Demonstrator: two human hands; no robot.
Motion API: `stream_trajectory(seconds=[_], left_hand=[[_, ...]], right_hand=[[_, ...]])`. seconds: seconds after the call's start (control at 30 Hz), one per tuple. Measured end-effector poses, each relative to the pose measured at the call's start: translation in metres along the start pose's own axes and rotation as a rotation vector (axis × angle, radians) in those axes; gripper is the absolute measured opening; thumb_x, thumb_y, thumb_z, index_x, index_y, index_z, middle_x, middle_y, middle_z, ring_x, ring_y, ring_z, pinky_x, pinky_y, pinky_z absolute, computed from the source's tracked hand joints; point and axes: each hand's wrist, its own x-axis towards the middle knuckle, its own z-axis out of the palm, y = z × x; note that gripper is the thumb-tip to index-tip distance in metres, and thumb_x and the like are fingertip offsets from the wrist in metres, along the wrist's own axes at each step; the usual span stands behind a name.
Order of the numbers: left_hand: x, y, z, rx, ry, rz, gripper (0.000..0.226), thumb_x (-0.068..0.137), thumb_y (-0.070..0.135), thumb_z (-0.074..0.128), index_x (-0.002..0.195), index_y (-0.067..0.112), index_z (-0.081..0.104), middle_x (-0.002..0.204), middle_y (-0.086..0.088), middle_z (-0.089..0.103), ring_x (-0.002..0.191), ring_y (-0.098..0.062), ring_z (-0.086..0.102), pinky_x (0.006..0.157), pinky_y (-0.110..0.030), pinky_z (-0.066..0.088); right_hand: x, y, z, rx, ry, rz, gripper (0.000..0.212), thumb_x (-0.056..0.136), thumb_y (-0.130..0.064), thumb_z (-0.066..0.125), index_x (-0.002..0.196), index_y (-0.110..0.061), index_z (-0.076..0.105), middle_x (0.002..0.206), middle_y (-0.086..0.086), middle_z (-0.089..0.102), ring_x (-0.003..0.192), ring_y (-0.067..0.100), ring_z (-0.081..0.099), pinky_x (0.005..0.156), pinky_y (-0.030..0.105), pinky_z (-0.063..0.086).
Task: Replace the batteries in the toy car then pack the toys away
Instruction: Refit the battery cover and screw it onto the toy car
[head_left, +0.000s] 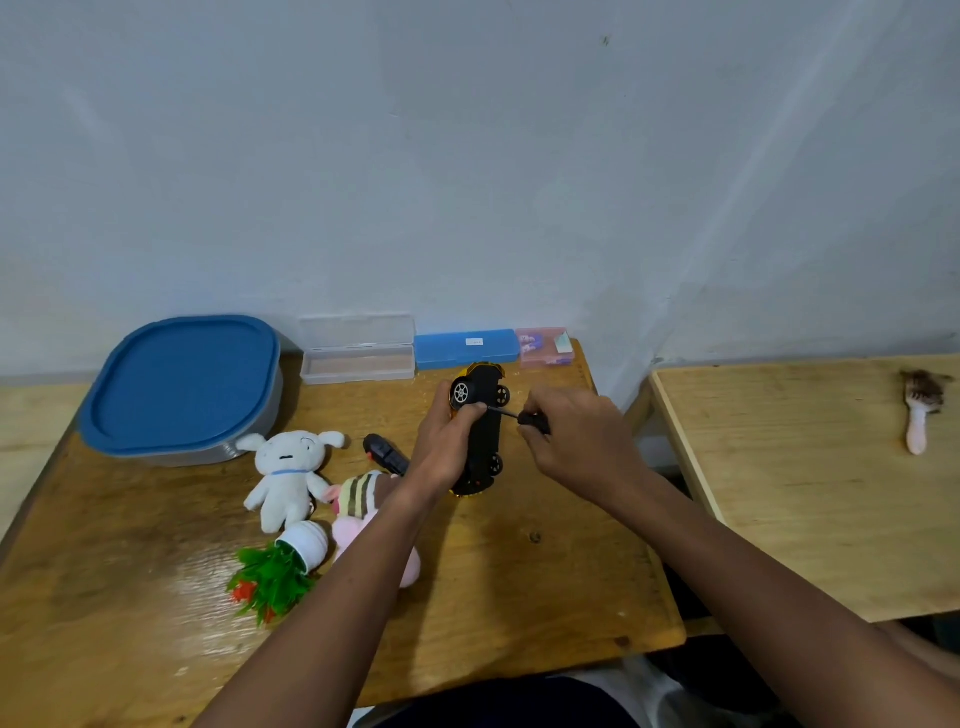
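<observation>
The yellow toy car (485, 415) stands on end on the wooden table (519, 582), its black underside facing right. My left hand (447, 441) grips the car's body from the left. My right hand (576, 441) holds a small black screwdriver (524, 417) whose tip touches the car's underside near the upper wheels. A white plush dog (288, 473), a pink striped plush (358, 499), a small fake plant in a white pot (285, 566) and a black remote control (382, 452) lie to the left of the car.
A grey container with a blue lid (182, 387) stands at the back left. A clear case (358, 351), a blue case (467, 347) and a pink box (545, 345) line the wall. A brush (919, 410) lies on a second table (810, 493) at right.
</observation>
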Motion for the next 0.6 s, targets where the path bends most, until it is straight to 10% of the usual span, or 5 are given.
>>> stream_trajectory(seconds=[0.33,0.6], left_hand=[[-0.001,0.004,-0.004,0.028,0.007,0.069,0.022,0.101,0.024,0.053,0.122,0.023,0.051,0.107,-0.010,0.063,0.094,-0.027,0.066,0.064,-0.024,0.055],[-0.001,0.004,-0.010,-0.003,-0.001,0.057,0.027,0.100,0.030,0.053,0.126,0.025,0.050,0.110,-0.011,0.063,0.098,-0.028,0.066,0.071,-0.032,0.058]], right_hand=[[0.000,0.001,0.012,-0.018,-0.019,0.095,0.041,0.101,-0.045,0.043,0.089,-0.016,0.071,0.070,0.000,0.064,0.063,0.016,0.055,0.055,0.030,0.048],[0.001,-0.011,0.007,0.199,-0.069,0.124,0.012,0.100,-0.034,0.049,0.104,-0.024,0.054,0.081,-0.007,0.056,0.077,0.016,0.055,0.059,0.030,0.040]])
